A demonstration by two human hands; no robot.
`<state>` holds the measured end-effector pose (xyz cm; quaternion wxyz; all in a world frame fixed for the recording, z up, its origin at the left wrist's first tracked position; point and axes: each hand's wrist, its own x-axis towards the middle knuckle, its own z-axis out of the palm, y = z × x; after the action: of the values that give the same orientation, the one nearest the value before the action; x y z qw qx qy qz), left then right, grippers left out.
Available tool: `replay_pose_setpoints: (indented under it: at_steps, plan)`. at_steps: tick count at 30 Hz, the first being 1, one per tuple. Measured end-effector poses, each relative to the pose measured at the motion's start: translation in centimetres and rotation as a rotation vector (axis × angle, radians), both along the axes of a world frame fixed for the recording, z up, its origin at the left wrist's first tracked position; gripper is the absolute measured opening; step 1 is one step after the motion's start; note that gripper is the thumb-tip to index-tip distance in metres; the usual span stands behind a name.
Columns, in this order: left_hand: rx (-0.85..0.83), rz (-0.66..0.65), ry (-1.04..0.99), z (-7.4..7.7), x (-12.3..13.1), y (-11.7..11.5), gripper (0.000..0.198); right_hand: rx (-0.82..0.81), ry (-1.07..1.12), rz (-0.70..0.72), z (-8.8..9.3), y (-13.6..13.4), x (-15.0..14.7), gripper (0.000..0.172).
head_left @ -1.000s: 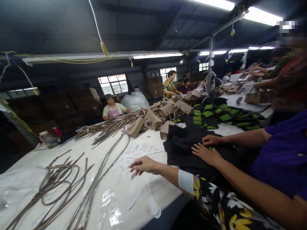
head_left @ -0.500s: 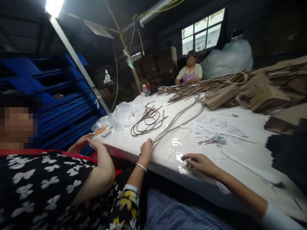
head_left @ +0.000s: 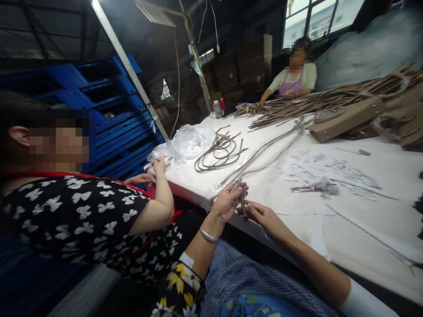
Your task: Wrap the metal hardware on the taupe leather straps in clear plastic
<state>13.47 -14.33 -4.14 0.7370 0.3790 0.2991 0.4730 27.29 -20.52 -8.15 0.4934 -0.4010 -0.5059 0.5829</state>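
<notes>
My left hand (head_left: 228, 201) and my right hand (head_left: 261, 215) meet at the near edge of the white table (head_left: 363, 229). Both pinch the near end of a long thin taupe strap (head_left: 264, 154), which runs away across the table towards the far side. The left hand's fingers wrap round the strap end; the right hand grips its tip from the other side. A silver bangle (head_left: 208, 235) sits on my left wrist.
A seated person in a black bow-print top (head_left: 82, 215) is close on my left, hands by clear plastic bags (head_left: 188, 141). A coil of straps (head_left: 218, 152), paper scraps (head_left: 317, 169), taupe bags (head_left: 346, 119) and strap bundles lie on the table. Another person (head_left: 294, 79) works at the far end. Blue racks (head_left: 109, 114) stand behind.
The view swung left from the black fabric pile to the table's near corner. My left hand took up the strap end, and my right hand came over to grip it too.
</notes>
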Motion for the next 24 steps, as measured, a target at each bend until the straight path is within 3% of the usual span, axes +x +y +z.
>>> replay_pose_setpoints:
  at_steps: [4,8,14,17,21,24]
  plan:
    - [-0.010,0.107,-0.084,-0.4,1.0,-1.3,0.030,-0.035,-0.023,-0.057,-0.3,-0.8,-0.2,0.051]
    - [-0.018,0.163,-0.085,-1.3,1.6,-2.0,0.031,-0.123,0.068,-0.105,-0.7,-1.8,0.2,0.068]
    - [0.077,0.057,0.121,-1.9,2.8,-4.2,0.036,-0.173,0.099,-0.225,-0.7,-2.8,1.4,0.076]
    - [0.086,0.029,0.181,-2.1,3.2,-5.6,0.040,-0.183,0.067,-0.194,-1.4,-3.1,2.0,0.071]
    - [0.047,-0.030,0.184,-2.7,3.4,-6.5,0.039,-0.140,-0.137,-0.226,-2.7,-4.2,2.1,0.048]
    - [-0.137,-0.106,0.058,-2.3,3.3,-5.8,0.039,-0.063,-0.203,-0.176,-3.1,-5.5,1.7,0.046]
